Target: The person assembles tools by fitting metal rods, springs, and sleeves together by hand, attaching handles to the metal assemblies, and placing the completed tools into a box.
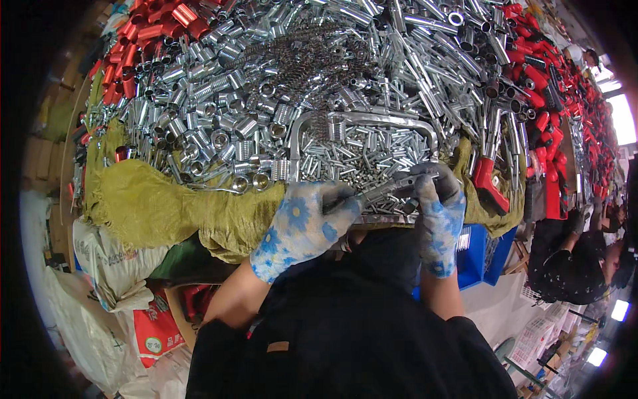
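"Across the far side, what spreads widest?"

"A broad heap of shiny silver metal tubes and ribbed sleeves [222, 138]. Along its near left edge lies a crumpled yellow-green woven sack [146, 206]."

"And nearer?"

"A rectangular, silver-rimmed metal tray [295, 153], just beside the sack."

"Who holds what?"

"The left hand [309, 219] and right hand [438, 209], in white blue-flowered gloves [437, 256] with dark fingertips, pinch a slender silver metal piece [385, 191] between them, over the tray's near part."

"Below it?"

"Short silver metal pins [359, 149], piled in the tray."
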`<state>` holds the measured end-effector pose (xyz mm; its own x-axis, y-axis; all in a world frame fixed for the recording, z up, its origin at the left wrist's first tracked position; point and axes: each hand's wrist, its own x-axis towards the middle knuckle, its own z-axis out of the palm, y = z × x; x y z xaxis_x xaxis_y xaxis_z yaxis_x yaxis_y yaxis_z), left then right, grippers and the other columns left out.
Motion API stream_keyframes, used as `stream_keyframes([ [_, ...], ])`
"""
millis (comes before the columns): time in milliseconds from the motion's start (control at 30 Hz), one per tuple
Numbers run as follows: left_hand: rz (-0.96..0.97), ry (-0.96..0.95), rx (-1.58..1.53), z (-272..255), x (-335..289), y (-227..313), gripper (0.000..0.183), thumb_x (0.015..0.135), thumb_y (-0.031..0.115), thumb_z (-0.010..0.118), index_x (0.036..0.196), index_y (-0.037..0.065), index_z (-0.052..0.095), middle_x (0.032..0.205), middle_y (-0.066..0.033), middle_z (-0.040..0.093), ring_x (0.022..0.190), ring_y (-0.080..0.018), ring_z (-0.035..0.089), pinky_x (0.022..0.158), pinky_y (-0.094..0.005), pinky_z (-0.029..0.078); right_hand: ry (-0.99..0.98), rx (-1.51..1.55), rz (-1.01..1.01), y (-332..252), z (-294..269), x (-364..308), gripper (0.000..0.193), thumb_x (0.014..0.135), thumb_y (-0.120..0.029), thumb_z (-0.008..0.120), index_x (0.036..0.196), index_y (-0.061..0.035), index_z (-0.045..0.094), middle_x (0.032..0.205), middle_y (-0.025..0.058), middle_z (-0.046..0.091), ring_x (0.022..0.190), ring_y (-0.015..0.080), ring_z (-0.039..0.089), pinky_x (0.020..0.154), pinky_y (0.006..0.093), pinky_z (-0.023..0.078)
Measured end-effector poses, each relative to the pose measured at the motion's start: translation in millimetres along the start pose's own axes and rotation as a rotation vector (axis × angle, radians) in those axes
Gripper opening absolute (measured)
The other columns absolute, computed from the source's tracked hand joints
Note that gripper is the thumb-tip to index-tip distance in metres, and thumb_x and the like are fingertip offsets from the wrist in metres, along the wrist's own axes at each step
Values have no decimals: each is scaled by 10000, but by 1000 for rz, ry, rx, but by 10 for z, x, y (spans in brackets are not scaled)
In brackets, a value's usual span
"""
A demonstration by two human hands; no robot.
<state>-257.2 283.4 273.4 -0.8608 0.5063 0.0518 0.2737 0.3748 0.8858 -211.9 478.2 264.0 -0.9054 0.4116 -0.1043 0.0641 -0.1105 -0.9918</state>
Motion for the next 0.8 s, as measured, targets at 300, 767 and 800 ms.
stream_keyframes([
  [300, -200, -147, -214, -47, 85, 71, 254, 852, 235, 566, 839, -7, 642, 579, -46, 560, 530, -113, 534, 512, -271, 431, -197, 61, 56, 113, 8, 3, 332, 900, -273, 605, 1033, 31, 620, 944, 94, 647, 790, 136, 611, 692, 259, 498],
  [767, -181, -162, -60, 69, 208, -112, 198, 792, 158, 674, 990, 165, 672, 949, -102, 620, 784, -243, 626, 632, -358, 512, 119, -501, -93, 426, -259, 257, 379, 946, -276, 510, 1166, 21, 597, 901, 53, 665, 663, 68, 569, 595, 225, 481],
  [800, -296, -265, -110, 33, 231, -116, 202, 793, 163, 676, 989, 210, 679, 1001, -64, 593, 845, -233, 609, 656, -345, 511, 171, -408, -155, 281, -211, 330, 383, 948, -279, 504, 1190, 6, 584, 882, 46, 661, 620, 54, 540, 550, 212, 449],
])
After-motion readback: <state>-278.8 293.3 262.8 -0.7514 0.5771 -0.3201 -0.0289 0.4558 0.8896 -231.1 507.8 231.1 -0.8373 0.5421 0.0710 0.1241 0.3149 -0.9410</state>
